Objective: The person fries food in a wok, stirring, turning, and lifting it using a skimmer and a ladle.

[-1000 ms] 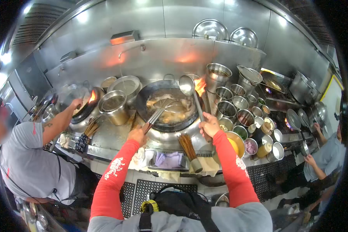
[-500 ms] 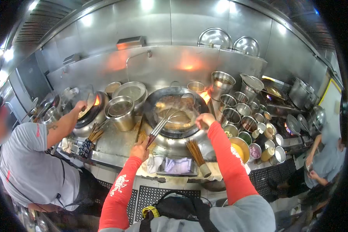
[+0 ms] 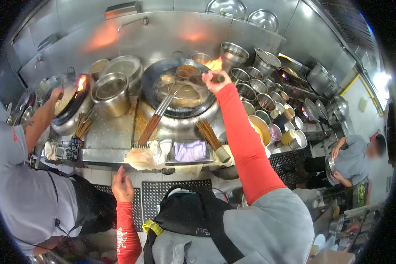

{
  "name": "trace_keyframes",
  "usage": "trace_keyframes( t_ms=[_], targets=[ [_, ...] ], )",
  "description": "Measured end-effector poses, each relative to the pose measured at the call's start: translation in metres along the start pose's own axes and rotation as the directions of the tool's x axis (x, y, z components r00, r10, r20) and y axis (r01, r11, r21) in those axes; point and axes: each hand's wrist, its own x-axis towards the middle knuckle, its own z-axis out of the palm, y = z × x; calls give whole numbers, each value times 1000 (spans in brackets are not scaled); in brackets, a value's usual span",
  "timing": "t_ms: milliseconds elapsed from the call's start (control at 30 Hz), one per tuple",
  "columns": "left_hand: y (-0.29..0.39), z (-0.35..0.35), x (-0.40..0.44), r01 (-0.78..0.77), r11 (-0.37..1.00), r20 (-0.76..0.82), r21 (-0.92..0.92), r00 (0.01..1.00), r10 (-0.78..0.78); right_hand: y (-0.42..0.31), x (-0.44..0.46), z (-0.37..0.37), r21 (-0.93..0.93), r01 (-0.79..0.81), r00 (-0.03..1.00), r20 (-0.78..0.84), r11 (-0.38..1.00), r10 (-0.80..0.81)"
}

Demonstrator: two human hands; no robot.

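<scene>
My right hand [image 3: 216, 82] is closed around the handle of a ladle, whose bowl [image 3: 188, 71] hangs over the far right part of a large wok [image 3: 150, 84] and looks full of brown liquid. A wire strainer [image 3: 165, 107] leans in the wok, its mesh head over the steaming brown liquid and its wooden handle toward the counter edge. My left hand [image 3: 122, 186] is away from the strainer, below the counter edge, with nothing in it and its fingers apart.
Flames [image 3: 214, 64] rise behind the wok. A tall pot [image 3: 111, 97] stands left, and several metal containers [image 3: 265, 102] crowd the right. A bamboo brush [image 3: 212, 140] and folded purple cloth [image 3: 189, 151] lie in front. A co-worker [image 3: 28, 176] works at the left wok; another person [image 3: 354, 160] stands right.
My left hand has let go of the strainer and dropped back toward me. My right hand has taken the ladle. The view has shifted, and the right-hand person now shows more fully.
</scene>
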Motion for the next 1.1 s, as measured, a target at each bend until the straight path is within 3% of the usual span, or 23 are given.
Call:
trace_keyframes(
  t_ms=[133,233,367,633,800,867,900,933,1033,1100],
  targets=[
    [-45,-6,-39,115,992,-68,-57,991,-119,-1,26,10,26,-120,993,-11,992,120],
    [-50,-15,-58,224,974,14,-37,975,-224,15,33,29,-97,-112,994,-11,989,111],
    [-73,-15,-80,174,985,-8,14,985,-174,43,36,49,-49,-148,989,22,988,149],
    [-138,-19,-153,301,937,108,174,940,-322,111,58,97,-162,-188,978,61,969,200],
    [-190,-29,-221,436,708,246,555,727,-641,167,70,114,-183,-131,984,95,974,150],
    [-194,-41,-246,425,654,267,626,671,-692,180,85,112,-177,-248,960,89,952,266],
    [-242,-27,-289,492,635,246,596,641,-727,186,92,112,-169,-327,934,90,930,345],
    [-256,-30,-311,511,606,256,610,596,-761,196,95,110,-207,-308,939,91,929,331],
    [-266,-47,-348,585,520,248,623,482,-840,233,85,105,-282,-206,973,42,937,226],
    [-270,-55,-364,621,484,241,617,436,-867,246,90,104,-428,-252,966,-53,868,254]
  ],
)
